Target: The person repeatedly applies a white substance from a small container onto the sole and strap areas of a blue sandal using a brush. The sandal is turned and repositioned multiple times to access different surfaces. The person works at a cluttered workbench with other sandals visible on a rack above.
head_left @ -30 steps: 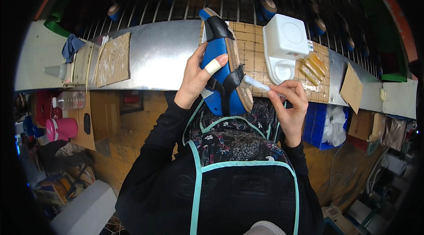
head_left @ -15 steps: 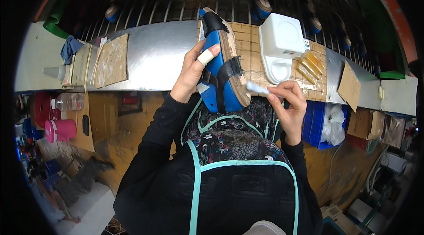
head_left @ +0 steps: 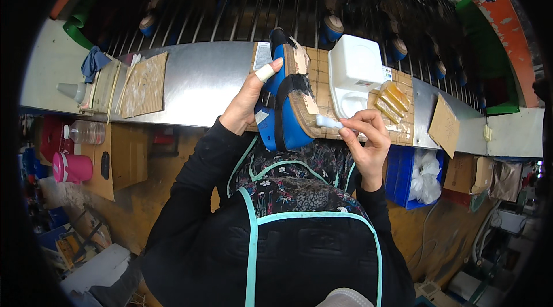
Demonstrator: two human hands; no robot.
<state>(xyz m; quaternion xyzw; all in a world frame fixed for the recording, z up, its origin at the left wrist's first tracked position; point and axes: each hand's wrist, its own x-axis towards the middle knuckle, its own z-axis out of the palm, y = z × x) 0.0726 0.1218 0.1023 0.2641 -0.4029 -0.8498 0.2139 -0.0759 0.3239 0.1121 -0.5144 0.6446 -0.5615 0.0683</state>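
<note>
A blue shoe last [head_left: 295, 127] with black straps wrapped over it stands tilted, toe end toward me, in my left hand [head_left: 245, 102]. That hand is closed around its side, with white tape on the thumb. The last's brown underside faces right, with pale patches and strap ends on it. My right hand [head_left: 367, 140] pinches a small brush [head_left: 328, 122] with a whitish tip. The tip is at the underside's edge near the toe; I cannot tell whether it touches. A white lidded container with a small cup [head_left: 351, 102] in front stands just beyond the brush.
Amber blocks [head_left: 393, 101] sit right of the container on a taped cardboard sheet [head_left: 397, 128]. Farther back, several blue lasts hang among metal bars [head_left: 242, 13]. Cardboard pieces [head_left: 144, 85] lie on the metal bench at left. Below the bench at right is a blue crate [head_left: 397, 177] with plastic bags.
The brush tip has come to the edge of the last's underside, from slightly right of it. The last has turned a little, showing more underside. The whole view has shifted slightly.
</note>
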